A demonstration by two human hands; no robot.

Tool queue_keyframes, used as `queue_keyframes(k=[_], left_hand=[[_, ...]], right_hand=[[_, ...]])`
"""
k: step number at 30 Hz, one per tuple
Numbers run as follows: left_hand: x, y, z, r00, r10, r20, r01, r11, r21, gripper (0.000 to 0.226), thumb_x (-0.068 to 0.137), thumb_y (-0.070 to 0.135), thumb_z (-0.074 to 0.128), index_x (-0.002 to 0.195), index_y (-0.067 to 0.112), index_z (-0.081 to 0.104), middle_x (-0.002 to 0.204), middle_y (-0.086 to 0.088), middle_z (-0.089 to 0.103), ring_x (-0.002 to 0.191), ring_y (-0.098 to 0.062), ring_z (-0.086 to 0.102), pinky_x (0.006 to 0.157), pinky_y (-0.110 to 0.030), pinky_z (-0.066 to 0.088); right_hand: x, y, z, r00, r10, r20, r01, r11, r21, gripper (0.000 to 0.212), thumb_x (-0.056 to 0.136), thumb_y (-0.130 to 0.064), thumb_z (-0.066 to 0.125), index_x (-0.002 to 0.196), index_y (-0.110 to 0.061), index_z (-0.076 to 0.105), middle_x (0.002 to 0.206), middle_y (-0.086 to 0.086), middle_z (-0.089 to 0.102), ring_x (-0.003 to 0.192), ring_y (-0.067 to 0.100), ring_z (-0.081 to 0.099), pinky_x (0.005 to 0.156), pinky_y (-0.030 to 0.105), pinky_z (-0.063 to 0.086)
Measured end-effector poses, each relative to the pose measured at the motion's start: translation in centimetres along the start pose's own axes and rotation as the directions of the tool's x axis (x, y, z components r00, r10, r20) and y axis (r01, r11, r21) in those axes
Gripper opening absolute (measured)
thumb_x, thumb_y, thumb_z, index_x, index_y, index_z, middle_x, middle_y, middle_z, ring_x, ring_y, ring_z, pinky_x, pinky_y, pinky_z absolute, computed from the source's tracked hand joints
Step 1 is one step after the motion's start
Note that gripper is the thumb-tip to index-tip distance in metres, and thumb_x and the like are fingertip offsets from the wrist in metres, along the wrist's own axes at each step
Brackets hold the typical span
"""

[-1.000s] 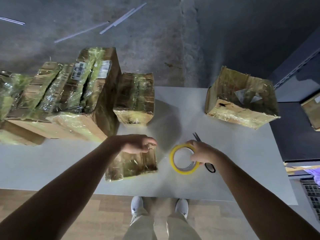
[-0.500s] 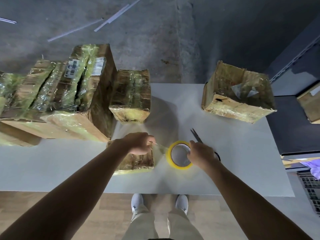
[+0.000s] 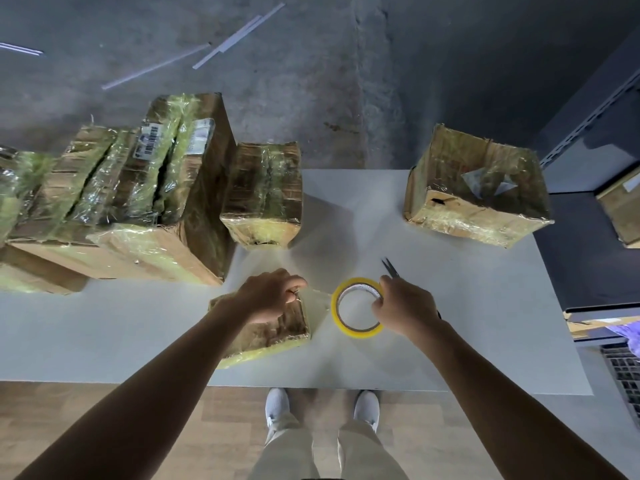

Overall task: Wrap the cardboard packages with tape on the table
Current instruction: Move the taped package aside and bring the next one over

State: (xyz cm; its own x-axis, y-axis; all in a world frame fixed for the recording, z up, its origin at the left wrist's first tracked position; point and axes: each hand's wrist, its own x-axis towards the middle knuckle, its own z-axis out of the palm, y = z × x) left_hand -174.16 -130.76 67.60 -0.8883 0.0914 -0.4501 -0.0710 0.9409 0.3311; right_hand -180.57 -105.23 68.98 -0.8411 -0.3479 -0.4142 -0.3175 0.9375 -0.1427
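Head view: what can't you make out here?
All head view.
- scissors: handles hidden behind the right hand, which grips the tape roll.
- small package: top mostly covered by the left hand pinching the tape end.
- leftmost packages: cut off by the left edge.
- barcode label: too small to read.

- One white rectangular table carried the things.
- One roll of yellow-edged clear tape was on it.
- One pair of black scissors showed, mostly hidden.
- Three tape-wrapped brown cardboard packages stood singly: a small flat one, a mid-sized one and a squarish one.
- A cluster of larger taped cardboard boxes at the left held at least three; the exact number could not be told.
- One further cardboard box sat off the table at the right edge.
- Two hands were in view: the left hand and the right hand.
- Two white shoes showed below.
- Four thin pale strips lay on the grey floor.
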Motion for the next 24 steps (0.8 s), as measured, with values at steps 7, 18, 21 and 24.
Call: queue_keyframes(k=[7, 18, 21, 24], left_hand=[[-0.9, 0.1, 1.3, 0.993, -0.066, -0.100, 0.069, 0.997, 0.030, 0.027, 0.100, 0.022, 0.043, 0.124, 0.030, 0.051, 0.119, -0.001, 0.054, 0.098, -0.023, 0.054, 0.085, -0.038, 0.043], [-1.5, -0.7, 1.0, 1.000, 0.013, -0.009, -0.015, 0.980, -0.197, 0.033, 0.102, 0.018, 0.038, 0.131, 0.026, 0.052, 0.134, 0.003, 0.053, 0.116, -0.012, 0.049, 0.095, -0.031, 0.043], [-1.2, -0.4, 0.7, 1.000, 0.014, -0.014, -0.017, 0.980, -0.197, 0.034, 0.097, 0.020, 0.044, 0.130, 0.023, 0.054, 0.133, 0.002, 0.054, 0.118, -0.012, 0.049, 0.098, -0.030, 0.042], [-0.7, 0.1, 0.3, 1.000, -0.008, -0.026, 0.004, 0.984, -0.176, 0.031, 0.099, 0.029, 0.043, 0.125, 0.020, 0.057, 0.128, 0.000, 0.059, 0.114, -0.015, 0.054, 0.096, -0.032, 0.044]], right_hand=[[0.2, -1.1, 2.5, 0.998, -0.039, 0.055, 0.043, 0.996, -0.073, 0.027, 0.095, -0.029, 0.041, 0.116, -0.013, 0.046, 0.113, 0.006, 0.060, 0.104, 0.028, 0.060, 0.069, 0.029, 0.037], [0.7, -1.0, 3.3, 0.999, -0.037, 0.038, 0.038, 0.999, -0.008, 0.044, 0.097, -0.052, 0.038, 0.117, -0.014, 0.047, 0.107, 0.006, 0.064, 0.100, 0.026, 0.062, 0.066, 0.028, 0.038], [0.6, -0.3, 3.0, 0.999, 0.036, 0.025, -0.038, 0.995, 0.087, 0.049, 0.096, -0.058, 0.036, 0.117, -0.016, 0.050, 0.111, 0.005, 0.064, 0.107, 0.025, 0.060, 0.073, 0.029, 0.041], [0.3, 0.8, 2.7, 0.993, 0.115, -0.020, -0.112, 0.988, 0.107, 0.037, 0.099, -0.043, 0.039, 0.121, -0.015, 0.052, 0.118, 0.007, 0.061, 0.109, 0.027, 0.059, 0.084, 0.033, 0.047]])
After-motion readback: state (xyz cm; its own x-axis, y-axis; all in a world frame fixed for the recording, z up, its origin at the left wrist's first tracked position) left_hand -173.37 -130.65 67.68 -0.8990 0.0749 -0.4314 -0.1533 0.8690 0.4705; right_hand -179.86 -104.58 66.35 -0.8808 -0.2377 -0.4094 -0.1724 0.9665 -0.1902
